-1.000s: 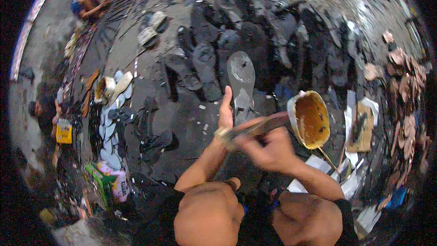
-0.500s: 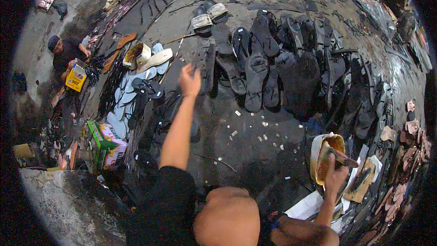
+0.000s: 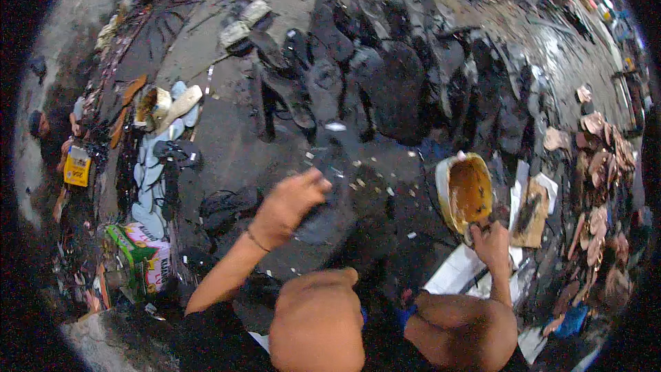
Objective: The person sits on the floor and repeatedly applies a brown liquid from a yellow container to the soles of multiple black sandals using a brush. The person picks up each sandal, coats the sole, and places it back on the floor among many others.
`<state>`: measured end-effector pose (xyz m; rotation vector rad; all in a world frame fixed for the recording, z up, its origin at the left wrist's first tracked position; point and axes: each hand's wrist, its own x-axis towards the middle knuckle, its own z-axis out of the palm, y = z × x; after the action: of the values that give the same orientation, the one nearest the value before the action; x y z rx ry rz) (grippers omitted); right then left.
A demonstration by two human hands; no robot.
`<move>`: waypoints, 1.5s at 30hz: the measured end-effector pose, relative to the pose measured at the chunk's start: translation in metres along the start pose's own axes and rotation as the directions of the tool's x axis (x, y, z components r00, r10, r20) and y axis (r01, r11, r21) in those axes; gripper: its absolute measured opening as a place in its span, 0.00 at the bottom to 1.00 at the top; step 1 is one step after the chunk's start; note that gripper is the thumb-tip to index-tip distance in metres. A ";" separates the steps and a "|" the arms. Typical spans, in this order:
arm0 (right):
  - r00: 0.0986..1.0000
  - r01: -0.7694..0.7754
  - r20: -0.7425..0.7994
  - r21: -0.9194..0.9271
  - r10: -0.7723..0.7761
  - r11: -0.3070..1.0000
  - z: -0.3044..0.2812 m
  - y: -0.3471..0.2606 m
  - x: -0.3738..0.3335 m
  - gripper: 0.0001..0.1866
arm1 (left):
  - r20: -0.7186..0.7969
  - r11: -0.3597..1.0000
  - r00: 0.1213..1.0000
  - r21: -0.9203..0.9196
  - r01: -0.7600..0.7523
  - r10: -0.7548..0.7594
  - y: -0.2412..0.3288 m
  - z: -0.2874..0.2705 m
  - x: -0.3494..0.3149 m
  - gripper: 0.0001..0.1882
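My left hand (image 3: 288, 208) is closed, its fingers curled at the edge of a motion-blurred black sandal (image 3: 332, 200) held over the dark ground before my knees. A small white patch shows at that sandal's far end. At the near rim of a cut-open tub (image 3: 443, 189), stained yellow-brown inside, my right hand (image 3: 491, 242) grips a brush (image 3: 480, 226). Most of the brush is hidden by the fingers and the rim. Beyond both hands, black sandals (image 3: 396, 89) lie crowded together in overlapping rows.
Grey-blue soles (image 3: 148, 186) and a second tub (image 3: 153, 107) are at the left, near a green and pink box (image 3: 141, 258). White paper (image 3: 454, 269) and stained cardboard (image 3: 531, 213) lie beside the right tub. Brown scraps (image 3: 595, 220) cover the far right. Other people sit at the left.
My left hand has drawn back nearer my knees and now has a black sandal. The right hand has lowered the brush to the tub's near rim. The whole view has shifted.
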<state>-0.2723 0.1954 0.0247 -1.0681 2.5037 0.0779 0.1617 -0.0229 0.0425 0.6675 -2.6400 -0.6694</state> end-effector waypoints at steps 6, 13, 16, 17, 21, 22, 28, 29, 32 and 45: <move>0.956 0.250 -0.186 0.109 -0.227 0.962 0.007 0.009 -0.036 0.16 | 0.607 0.988 0.790 0.153 -0.002 -0.092 0.011 0.104 -0.045 0.39; 0.958 0.146 0.118 0.585 -0.262 0.798 -0.004 -0.032 -0.033 0.19 | 0.050 0.735 0.757 -0.208 0.645 -0.651 0.034 0.180 0.018 0.50; 0.921 0.239 0.016 0.764 -0.388 0.600 -0.015 -0.071 -0.011 0.15 | -0.024 0.748 0.751 -0.105 0.655 -0.660 -0.003 0.196 0.050 0.51; 0.896 0.328 -0.067 0.766 -0.439 0.553 -0.017 -0.084 -0.005 0.14 | -0.068 0.742 0.739 -0.049 0.669 -0.670 -0.008 0.194 0.059 0.45; 0.867 0.442 -0.325 0.851 -0.379 0.282 -0.022 -0.153 0.015 0.15 | 0.219 0.012 0.599 -0.934 0.357 -0.770 -0.033 0.157 0.067 0.27; 0.853 0.478 -0.341 0.814 -0.395 0.330 -0.025 -0.166 0.022 0.15 | 0.310 -0.128 0.590 -0.935 0.330 -0.745 -0.002 0.141 0.085 0.26; 0.763 0.634 -0.451 0.663 -0.463 0.398 -0.024 -0.177 0.048 0.12 | 0.479 -0.541 0.718 -0.824 0.169 -0.506 0.027 0.121 0.097 0.24; 0.791 0.588 -0.385 0.695 -0.476 0.414 -0.028 -0.174 0.041 0.12 | 0.482 -0.593 0.738 -0.793 0.138 -0.473 0.026 0.121 0.093 0.24; 0.692 0.681 -0.522 0.702 -0.499 0.211 -0.022 -0.184 0.024 0.11 | 0.323 -0.422 0.808 -0.901 0.103 -0.492 0.022 0.137 0.086 0.23; 0.845 0.122 -0.102 0.993 -0.524 0.003 -0.016 -0.184 0.003 0.13 | 0.246 -0.176 0.811 -0.968 0.179 -0.530 0.004 0.128 0.085 0.28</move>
<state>-0.1507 0.0601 0.0578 -0.7909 1.2352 -1.3548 0.0352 -0.0180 -0.0448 0.8359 -0.8674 -2.1766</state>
